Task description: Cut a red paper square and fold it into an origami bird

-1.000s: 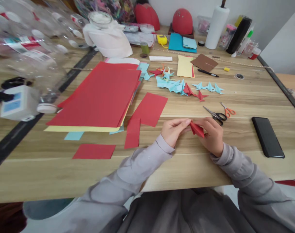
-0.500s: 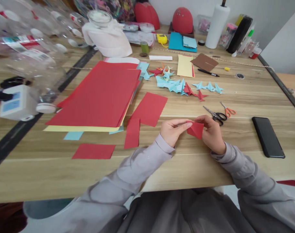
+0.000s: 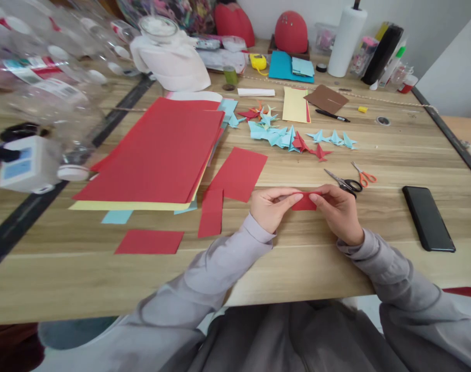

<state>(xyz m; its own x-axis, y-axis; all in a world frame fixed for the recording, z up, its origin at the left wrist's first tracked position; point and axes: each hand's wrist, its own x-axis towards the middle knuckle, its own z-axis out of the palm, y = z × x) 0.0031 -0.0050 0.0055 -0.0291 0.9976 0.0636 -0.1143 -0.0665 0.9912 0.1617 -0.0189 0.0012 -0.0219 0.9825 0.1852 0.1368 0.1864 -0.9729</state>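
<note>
A small folded piece of red paper [image 3: 304, 202] is pinched between both of my hands just above the wooden table [image 3: 282, 268]. My left hand [image 3: 272, 206] grips its left end with thumb and forefinger pressed together. My right hand [image 3: 338, 211] holds its right end, fingers curled over it. Both wrists rest near the table's front half. Right behind my right hand lie black scissors [image 3: 346, 183] and orange scissors [image 3: 362, 176].
A stack of large red sheets [image 3: 161, 152] lies to the left, with cut red pieces [image 3: 239, 173] beside it. Several folded blue and red paper figures [image 3: 293, 137] lie further back. A black phone [image 3: 428, 218] sits at the right. Clear plastic bottles [image 3: 45, 88] crowd the far left.
The red paper has turned from a tilted triangle to a flatter, narrow strip shape held level. My hands shifted slightly left and up, still pinching it.
</note>
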